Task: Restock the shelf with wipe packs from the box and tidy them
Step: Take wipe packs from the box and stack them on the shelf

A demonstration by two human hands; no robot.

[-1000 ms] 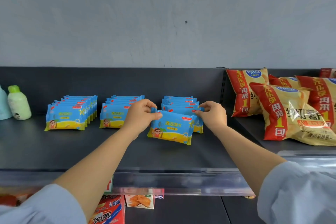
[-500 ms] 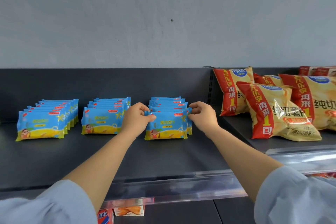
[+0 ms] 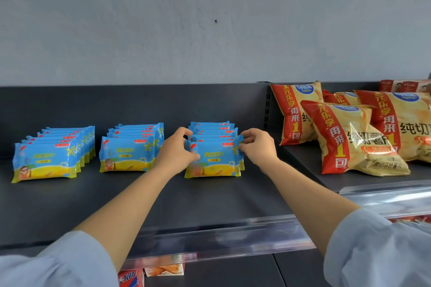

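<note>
Three rows of blue and yellow wipe packs stand upright on the dark shelf [image 3: 210,198]: a left row [image 3: 46,161], a middle row [image 3: 127,154] and a right row [image 3: 213,130]. The front wipe pack [image 3: 215,161] of the right row stands upright against the packs behind it. My left hand [image 3: 176,154] pinches its left upper edge. My right hand [image 3: 257,147] pinches its right upper edge. The box is out of view.
Red and yellow chip bags [image 3: 345,137] lie on the adjoining shelf section to the right. A clear plastic price rail [image 3: 221,235] runs along the shelf front. Snack boxes [image 3: 163,270] show on the shelf below. A grey wall rises behind.
The front pack went from tilted and held forward to standing upright against the right row. Both hands moved back with it. The view shifted right, and the bottles at the left left the frame.
</note>
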